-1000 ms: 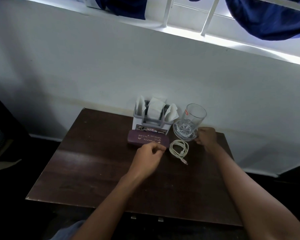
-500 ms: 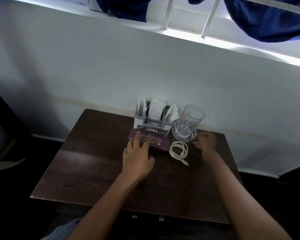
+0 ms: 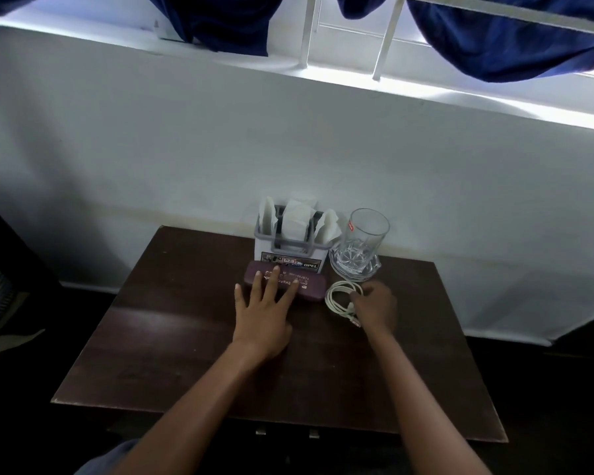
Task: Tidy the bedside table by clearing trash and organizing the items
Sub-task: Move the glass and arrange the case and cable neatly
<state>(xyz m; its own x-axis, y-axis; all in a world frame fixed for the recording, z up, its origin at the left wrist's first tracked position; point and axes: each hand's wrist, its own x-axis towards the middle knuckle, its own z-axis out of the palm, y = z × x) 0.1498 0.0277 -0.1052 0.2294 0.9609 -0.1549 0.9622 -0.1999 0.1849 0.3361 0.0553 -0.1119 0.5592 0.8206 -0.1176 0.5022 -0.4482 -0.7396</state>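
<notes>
- Past the table's (image 3: pixel 186 354) near edge, the left hand (image 3: pixel 263 315) lies flat, fingers spread, on the purple case (image 3: pixel 309 289); a second ago it was curled at the case's front edge.
- Just right, the right hand (image 3: pixel 376 308) has left the glass (image 3: pixel 364 241) for the coiled white cable (image 3: pixel 338 296); fingers curl at it, but blur hides any pinch.
- Farthest, the tissue holder (image 3: pixel 288 250) and glass stand by the wall; organizing looks nearly done.

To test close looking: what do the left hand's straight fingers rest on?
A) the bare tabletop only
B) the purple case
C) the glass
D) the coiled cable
B: the left hand lays its spread fingers on the purple case.
</notes>
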